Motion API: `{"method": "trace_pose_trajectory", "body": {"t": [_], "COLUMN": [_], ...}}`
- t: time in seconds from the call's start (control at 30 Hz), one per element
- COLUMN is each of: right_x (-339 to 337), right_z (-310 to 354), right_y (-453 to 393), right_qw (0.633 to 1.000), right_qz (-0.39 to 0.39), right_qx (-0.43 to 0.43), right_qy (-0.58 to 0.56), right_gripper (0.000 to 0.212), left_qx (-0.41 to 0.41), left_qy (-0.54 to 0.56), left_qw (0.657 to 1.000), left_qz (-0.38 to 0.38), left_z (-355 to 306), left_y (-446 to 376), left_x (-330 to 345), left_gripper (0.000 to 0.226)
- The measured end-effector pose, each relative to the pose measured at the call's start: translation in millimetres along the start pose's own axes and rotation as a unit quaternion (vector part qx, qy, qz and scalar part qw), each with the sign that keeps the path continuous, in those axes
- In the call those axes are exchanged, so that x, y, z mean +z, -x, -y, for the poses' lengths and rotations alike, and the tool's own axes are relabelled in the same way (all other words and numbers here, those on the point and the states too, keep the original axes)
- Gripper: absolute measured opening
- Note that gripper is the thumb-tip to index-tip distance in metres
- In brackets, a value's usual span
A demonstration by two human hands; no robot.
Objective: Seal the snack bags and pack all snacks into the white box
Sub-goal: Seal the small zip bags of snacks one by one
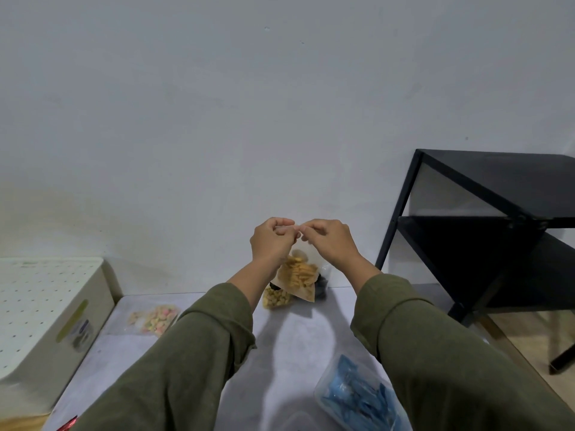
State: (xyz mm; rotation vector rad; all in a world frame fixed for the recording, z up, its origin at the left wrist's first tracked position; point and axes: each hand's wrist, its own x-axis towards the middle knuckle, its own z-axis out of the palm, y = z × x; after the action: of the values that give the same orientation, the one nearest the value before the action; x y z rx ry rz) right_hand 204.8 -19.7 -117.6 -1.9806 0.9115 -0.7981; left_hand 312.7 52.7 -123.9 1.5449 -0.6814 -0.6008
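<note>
- Clear plastic makes up the snack bag (298, 275) we hold raised above the desk (289, 337), its lower half filled with orange-yellow crisps.
- Our left hand (272, 241) and right hand (329, 242) are both closed, pinching its top strip where they meet.
- We judge it light, floppy and slippery, its contents brittle; gripping only the top seam seems best.
- Below it lies a bag of yellow puffs (277, 298); left of that, a bag of pastel sweets (154, 318).
- A tub of blue pieces (357, 396) sits near our right sleeve.
- At far left stands the white box (46, 312), covered by a perforated lid.
</note>
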Motion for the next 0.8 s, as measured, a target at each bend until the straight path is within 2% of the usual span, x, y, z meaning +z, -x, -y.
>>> {"method": "trace_pose_trajectory", "body": {"t": [0.3,0.63,0.73,0.8], "right_x": [-3,-1,-1,2], "right_z": [-8,-16,-21,-22], "right_y": [2,17,22,26], "right_qw": [1.0,0.997,0.999,0.996], "right_qz": [0.024,0.03,-0.006,-0.042], "right_qx": [0.014,0.038,0.049,0.066], "right_qy": [-0.012,-0.056,-0.019,-0.041], "right_gripper": [0.023,0.021,0.017,0.017], "left_qx": [0.069,0.035,0.038,0.046], "left_qy": [-0.079,-0.041,-0.047,-0.065], "left_qw": [0.994,0.998,0.998,0.997], "left_qz": [0.002,-0.012,0.007,0.02], "left_z": [3,12,14,16], "left_y": [9,12,11,13], "left_x": [2,-4,-9,-12], "left_gripper": [0.021,0.015,0.015,0.019]}}
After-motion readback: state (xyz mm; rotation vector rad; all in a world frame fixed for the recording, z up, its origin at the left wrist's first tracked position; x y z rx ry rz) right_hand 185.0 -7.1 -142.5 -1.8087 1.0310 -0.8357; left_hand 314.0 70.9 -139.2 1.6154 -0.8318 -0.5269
